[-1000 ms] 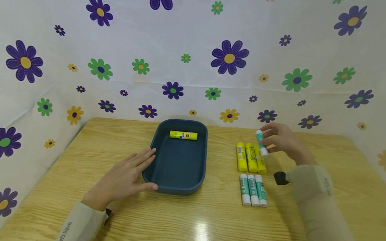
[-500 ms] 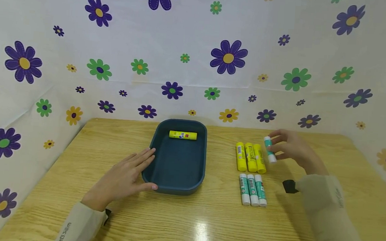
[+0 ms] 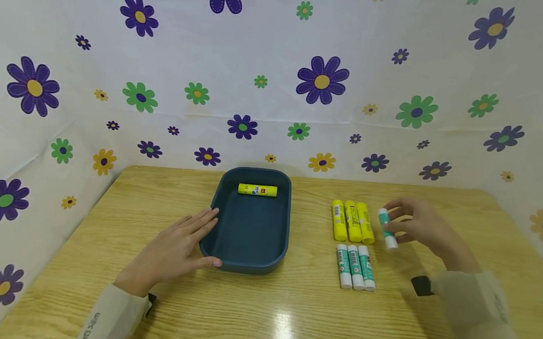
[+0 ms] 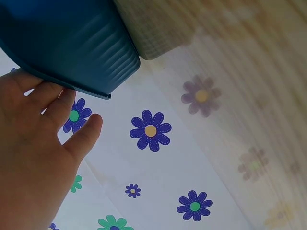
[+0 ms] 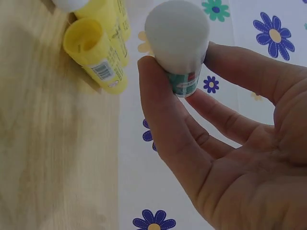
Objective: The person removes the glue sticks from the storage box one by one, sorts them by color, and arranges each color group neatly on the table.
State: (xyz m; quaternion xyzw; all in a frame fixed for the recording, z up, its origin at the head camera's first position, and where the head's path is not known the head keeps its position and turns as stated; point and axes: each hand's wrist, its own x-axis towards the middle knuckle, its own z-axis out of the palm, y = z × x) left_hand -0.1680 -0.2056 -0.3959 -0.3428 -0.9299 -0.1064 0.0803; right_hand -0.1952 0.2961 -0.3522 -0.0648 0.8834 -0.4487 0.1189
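Note:
Between thumb and fingers, my right hand (image 3: 424,228) pinches a green-and-white glue stick (image 3: 387,228) just right of the yellow row; its white end (image 5: 177,31) faces the right wrist camera. My left hand (image 3: 173,251) lies with extended fingers on the left rim of a dark blue tray (image 3: 249,269). One yellow glue stick (image 3: 258,190) lies crosswise at the tray's far end. Three yellow glue sticks (image 3: 353,222) lie side by side right of the tray. Nearer the person, three green-and-white glue sticks (image 3: 356,268) form another row.
Everything stands on a light wooden table (image 3: 286,315). A white cloth (image 3: 279,50) with purple, green and yellow flowers hangs behind the table's far edge and along its sides.
My right hand has carried the green-and-white glue stick rightward and toward the person, from over the yellow row to its right side. My left hand and the tray have stayed put.

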